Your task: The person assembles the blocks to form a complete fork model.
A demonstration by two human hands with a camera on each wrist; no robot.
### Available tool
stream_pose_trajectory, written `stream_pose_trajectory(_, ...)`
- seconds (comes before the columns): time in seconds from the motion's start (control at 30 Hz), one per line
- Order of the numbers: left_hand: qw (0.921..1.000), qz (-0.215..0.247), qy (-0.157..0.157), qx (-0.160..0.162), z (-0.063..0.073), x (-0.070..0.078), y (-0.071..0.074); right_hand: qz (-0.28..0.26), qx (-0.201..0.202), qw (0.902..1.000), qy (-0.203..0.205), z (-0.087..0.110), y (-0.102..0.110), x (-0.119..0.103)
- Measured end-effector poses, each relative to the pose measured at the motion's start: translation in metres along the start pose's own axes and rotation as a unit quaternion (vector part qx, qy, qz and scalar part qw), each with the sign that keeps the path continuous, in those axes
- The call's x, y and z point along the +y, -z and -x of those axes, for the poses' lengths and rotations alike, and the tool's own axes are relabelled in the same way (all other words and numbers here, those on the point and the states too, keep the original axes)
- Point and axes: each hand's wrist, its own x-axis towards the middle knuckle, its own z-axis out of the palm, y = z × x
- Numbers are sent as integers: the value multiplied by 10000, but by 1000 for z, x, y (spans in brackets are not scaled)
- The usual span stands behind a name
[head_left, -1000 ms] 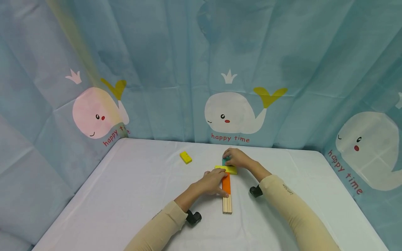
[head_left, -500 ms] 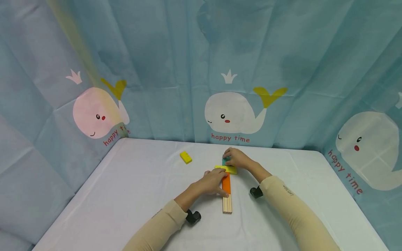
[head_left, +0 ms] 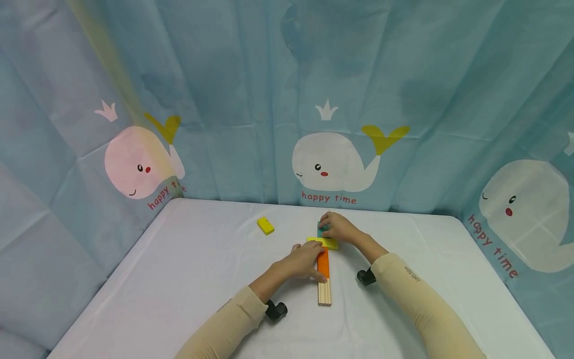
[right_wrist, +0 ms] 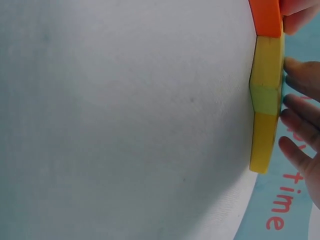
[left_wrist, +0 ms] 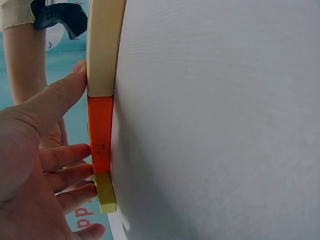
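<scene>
Several flat blocks form a line on the table. From the near end come a plain wood block (head_left: 324, 295), an orange block (head_left: 323, 264), a crosswise yellow block (head_left: 331, 244) and a blue-green block (head_left: 320, 232). My left hand (head_left: 301, 262) spreads over the line, its thumb by the wood block and its fingertips at the orange and yellow ones. At the far end, my right hand (head_left: 339, 227) touches the blue-green block and partly hides it. In the right wrist view, a yellow face (right_wrist: 264, 142) shows past a green face (right_wrist: 266, 100).
A loose yellow block (head_left: 265, 226) lies left of the line, toward the back. The white-covered table (head_left: 202, 264) ends at a blue curtain (head_left: 251, 164) printed with whales. Each wrist carries a black camera mount.
</scene>
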Motion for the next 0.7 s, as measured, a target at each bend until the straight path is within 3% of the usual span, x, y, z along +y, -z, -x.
stream_pose_trajectory(0.37,9997,-246,-35,-46,-1,1,1,-156,95,9998,-85,6,-2,-1)
stream_pose_trajectory(0.7,9999,-97,-71,-100,1,1,2,-116,248,9991,329,23,1,-2)
